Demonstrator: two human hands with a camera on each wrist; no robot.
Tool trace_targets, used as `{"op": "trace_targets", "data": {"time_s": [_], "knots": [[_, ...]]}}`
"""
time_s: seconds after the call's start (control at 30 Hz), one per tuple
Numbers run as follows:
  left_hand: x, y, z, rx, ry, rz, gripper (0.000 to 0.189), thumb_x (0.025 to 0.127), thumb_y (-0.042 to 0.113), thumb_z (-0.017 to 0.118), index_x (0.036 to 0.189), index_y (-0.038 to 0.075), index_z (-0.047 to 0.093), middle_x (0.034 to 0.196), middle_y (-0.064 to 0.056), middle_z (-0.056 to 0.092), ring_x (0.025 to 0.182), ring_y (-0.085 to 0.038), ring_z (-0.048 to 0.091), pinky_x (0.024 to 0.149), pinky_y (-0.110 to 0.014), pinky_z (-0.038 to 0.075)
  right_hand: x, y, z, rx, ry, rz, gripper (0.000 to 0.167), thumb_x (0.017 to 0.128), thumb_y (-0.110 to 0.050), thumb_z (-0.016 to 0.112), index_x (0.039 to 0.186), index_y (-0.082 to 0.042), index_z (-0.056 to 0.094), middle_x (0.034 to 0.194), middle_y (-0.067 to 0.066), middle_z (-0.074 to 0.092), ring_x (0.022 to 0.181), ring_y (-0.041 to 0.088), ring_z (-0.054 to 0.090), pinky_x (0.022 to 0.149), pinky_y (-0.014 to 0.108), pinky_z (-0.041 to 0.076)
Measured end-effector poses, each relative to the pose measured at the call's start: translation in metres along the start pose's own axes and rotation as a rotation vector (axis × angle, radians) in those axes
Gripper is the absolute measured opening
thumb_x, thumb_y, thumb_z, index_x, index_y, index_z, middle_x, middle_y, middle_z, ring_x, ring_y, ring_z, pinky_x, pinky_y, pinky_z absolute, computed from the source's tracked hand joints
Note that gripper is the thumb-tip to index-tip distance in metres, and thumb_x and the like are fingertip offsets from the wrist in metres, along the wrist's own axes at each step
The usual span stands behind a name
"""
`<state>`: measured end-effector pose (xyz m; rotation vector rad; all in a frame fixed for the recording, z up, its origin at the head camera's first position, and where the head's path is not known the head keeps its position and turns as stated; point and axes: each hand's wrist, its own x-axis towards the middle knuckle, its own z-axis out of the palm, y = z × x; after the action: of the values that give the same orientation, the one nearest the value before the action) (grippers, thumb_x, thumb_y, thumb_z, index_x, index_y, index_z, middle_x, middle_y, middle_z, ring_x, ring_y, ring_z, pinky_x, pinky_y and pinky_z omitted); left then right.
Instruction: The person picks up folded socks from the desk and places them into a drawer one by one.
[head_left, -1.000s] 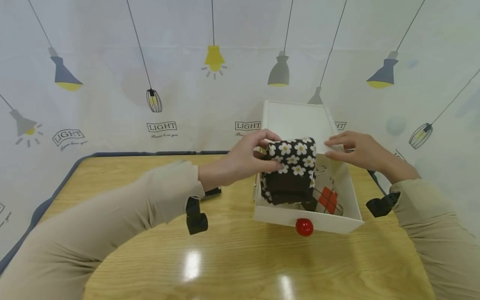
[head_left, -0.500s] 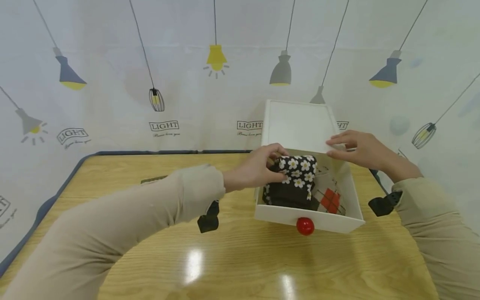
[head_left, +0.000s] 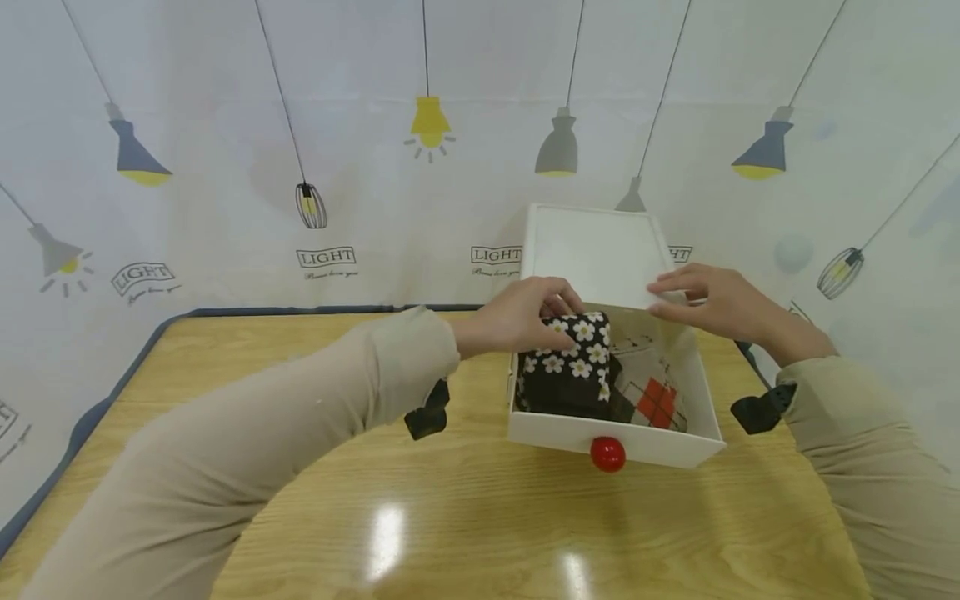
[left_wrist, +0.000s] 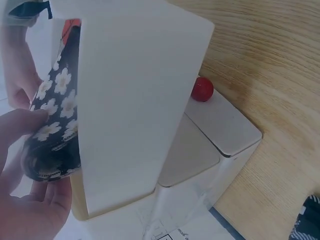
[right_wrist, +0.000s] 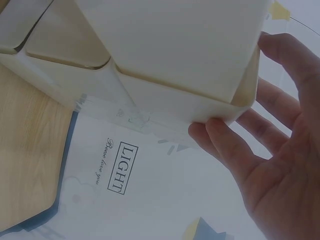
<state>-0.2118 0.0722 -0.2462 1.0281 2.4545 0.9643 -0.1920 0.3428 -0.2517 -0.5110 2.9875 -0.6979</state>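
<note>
My left hand (head_left: 517,315) pinches a folded pair of black daisy-patterned socks (head_left: 566,379) at its far end, thumb above and fingers underneath. The socks sit low in the left half of a pulled-out white drawer (head_left: 562,429) with a red knob (head_left: 608,454). To their right in the drawer lies a grey argyle sock (head_left: 656,404) with a red diamond. With its fingers and thumb, my right hand (head_left: 723,304) holds the front right corner of the white drawer unit (head_left: 592,250). In the right wrist view, its fingertips touch that unit's edges.
Another red knob (left_wrist: 202,90) shows on a lower white drawer unit (left_wrist: 225,120) in the left wrist view. A dark plaid cloth item (left_wrist: 306,220) lies on the wooden table (head_left: 450,517). Behind stands a lamp-printed backdrop (head_left: 390,183).
My left hand has lowered the daisy socks into the drawer, then moved them slightly left against its side. The right hand stays on the drawer unit's corner.
</note>
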Motion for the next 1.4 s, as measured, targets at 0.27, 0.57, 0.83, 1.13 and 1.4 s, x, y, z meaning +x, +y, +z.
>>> {"op": "trace_targets", "data": {"time_s": [0.27, 0.57, 0.83, 1.13, 1.4], "knots": [[0.007, -0.004, 0.002, 0.006, 0.025, 0.015, 0.033, 0.077, 0.014, 0.069, 0.108, 0.013, 0.056, 0.111, -0.004, 0.056, 0.101, -0.015, 0.051, 0.087, -0.029, 0.041, 0.0, -0.003, -0.001, 0.016, 0.022, 0.024, 0.042, 0.086, -0.026, 0.059, 0.12, -0.001, 0.054, 0.125, 0.021, 0.043, 0.105, 0.046, 0.045, 0.081, 0.055, 0.04], [0.016, -0.011, 0.009, 0.049, 0.053, 0.09, 0.029, 0.078, 0.008, 0.067, 0.105, 0.01, 0.058, 0.108, -0.002, 0.058, 0.1, -0.014, 0.053, 0.086, -0.024, 0.042, 0.0, -0.002, 0.0, 0.005, -0.001, 0.008, 0.043, 0.086, -0.025, 0.058, 0.121, 0.001, 0.053, 0.126, 0.023, 0.041, 0.105, 0.047, 0.045, 0.082, 0.054, 0.041], [0.008, -0.02, 0.017, 0.119, 0.113, 0.236, 0.028, 0.081, 0.009, 0.064, 0.109, 0.009, 0.057, 0.107, -0.001, 0.054, 0.1, -0.011, 0.05, 0.087, -0.019, 0.039, 0.001, -0.001, 0.002, 0.008, 0.0, -0.007, 0.043, 0.087, -0.025, 0.058, 0.12, 0.001, 0.053, 0.125, 0.023, 0.042, 0.104, 0.046, 0.045, 0.082, 0.055, 0.041], [-0.022, -0.008, 0.039, -0.031, 0.168, 0.445, 0.028, 0.085, 0.018, 0.059, 0.112, 0.009, 0.055, 0.115, 0.001, 0.051, 0.109, -0.009, 0.043, 0.093, -0.023, 0.035, 0.001, -0.001, 0.004, 0.002, -0.005, 0.002, 0.044, 0.087, -0.027, 0.057, 0.121, 0.0, 0.053, 0.126, 0.023, 0.042, 0.105, 0.046, 0.045, 0.082, 0.055, 0.04], [-0.059, 0.009, 0.058, -0.209, 0.167, 0.621, 0.026, 0.081, 0.01, 0.063, 0.106, 0.005, 0.059, 0.101, -0.002, 0.057, 0.092, -0.009, 0.05, 0.08, -0.021, 0.044, -0.001, 0.001, 0.002, 0.015, 0.002, 0.026, 0.044, 0.087, -0.027, 0.057, 0.121, 0.0, 0.052, 0.126, 0.021, 0.041, 0.106, 0.046, 0.044, 0.082, 0.055, 0.04]]}}
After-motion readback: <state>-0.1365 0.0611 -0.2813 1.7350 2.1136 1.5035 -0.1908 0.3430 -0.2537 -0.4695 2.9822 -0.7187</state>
